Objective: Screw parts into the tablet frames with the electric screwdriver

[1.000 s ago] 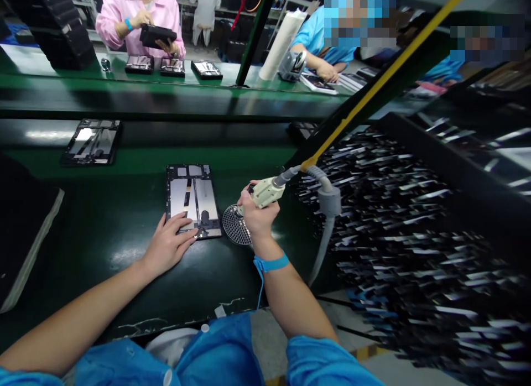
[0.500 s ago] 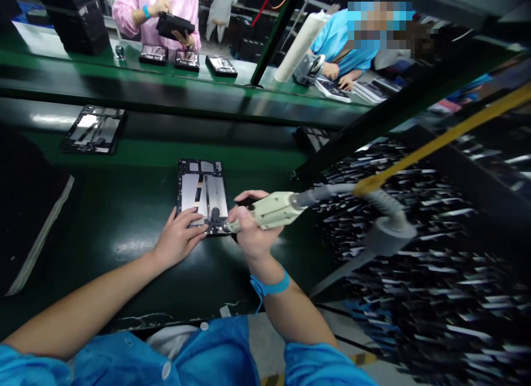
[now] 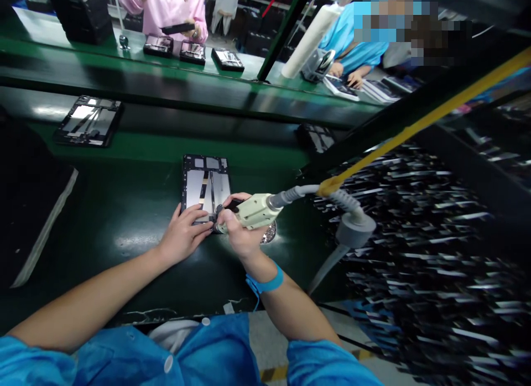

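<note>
An opened tablet (image 3: 218, 184), its inner parts facing up, lies on the green bench in front of me. My left hand (image 3: 185, 234) grips its lower left corner, fingers over the edge and onto the inside. In my right hand (image 3: 239, 231) is a pale green electric screwdriver (image 3: 259, 210), its cable leading off to the right. The tool's front end points at the tablet's bottom edge, close to my left fingertips. Its very tip is hidden by my fingers. Partly behind my right hand sits a round dish of small shiny pieces (image 3: 269, 233), probably screws.
Another opened tablet (image 3: 90, 120) lies farther back left, and one more (image 3: 318, 138) back right. A dark, pale-edged bulk (image 3: 37, 198) stands left. Right of the bench is a large mass of dark pieces (image 3: 415, 253). Co-workers in pink (image 3: 174, 12) and blue (image 3: 365, 48) sit opposite.
My right hand and the screwdriver have shifted left along the tablet's bottom edge, uncovering part of the dish. The cable swung left. Opposite, the pink-sleeved co-worker's hands have moved apart.
</note>
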### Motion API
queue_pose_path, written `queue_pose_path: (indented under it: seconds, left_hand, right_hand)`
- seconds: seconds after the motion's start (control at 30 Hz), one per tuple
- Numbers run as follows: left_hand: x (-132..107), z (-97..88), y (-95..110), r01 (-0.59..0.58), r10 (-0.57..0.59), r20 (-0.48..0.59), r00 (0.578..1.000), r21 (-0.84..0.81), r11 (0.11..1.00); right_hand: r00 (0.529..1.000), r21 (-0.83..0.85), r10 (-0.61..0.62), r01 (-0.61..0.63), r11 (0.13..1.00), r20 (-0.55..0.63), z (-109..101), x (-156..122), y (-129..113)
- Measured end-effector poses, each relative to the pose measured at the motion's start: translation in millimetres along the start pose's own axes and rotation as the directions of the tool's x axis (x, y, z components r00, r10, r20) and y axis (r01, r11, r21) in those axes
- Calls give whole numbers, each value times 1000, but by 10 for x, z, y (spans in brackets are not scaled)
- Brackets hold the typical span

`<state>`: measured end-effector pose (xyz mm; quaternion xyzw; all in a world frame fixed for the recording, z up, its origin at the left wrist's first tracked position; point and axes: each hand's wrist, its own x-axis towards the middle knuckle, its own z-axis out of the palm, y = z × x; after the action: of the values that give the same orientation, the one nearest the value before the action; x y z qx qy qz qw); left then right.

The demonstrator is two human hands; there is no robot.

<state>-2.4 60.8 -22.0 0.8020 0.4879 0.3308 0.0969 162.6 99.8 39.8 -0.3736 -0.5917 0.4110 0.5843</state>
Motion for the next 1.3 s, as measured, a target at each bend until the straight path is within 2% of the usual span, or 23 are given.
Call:
queue_pose_path:
  seconds: [0.13,0.33,0.43,0.53,0.63,0.7,0.9,1.3]
  left_hand:
    - [0,-15,5,-12,12,8,1000,7,1000]
    - [-10,-40,4,1,-1,15,1000,2,1000]
    - [-7,-50,3,-1,1,21,1000,8,1000]
    - [-3,-53,8,0,0,13,1000,3,1000]
    - [-2,-52,17,13,-13,7,1000,-11,1000]
    - [-2,-53,21,16,-16,8,1000,-14,1000]
    - [-4,-58,13,-4,3,18,1000,10,1000]
    - [-1,-69,23,-3,3,22,1000,7,1000]
  right_hand:
    - [999,28,-22,23,999,-29,20,-10,5]
    - [999,21,-32,31,999,18,57,-46,-14]
    - [998,-3,-67,67,998,9,-2,13,-51]
    - [986,-28,-121,119,993,-118,-180,185,-67]
    - [941,-103,-177,154,983,-290,-410,410,5]
    - [919,-146,-187,144,979,-347,-531,527,95]
    - [921,-160,-170,120,980,-350,-638,611,293]
    - [921,-179,-141,80,981,-363,-615,625,360]
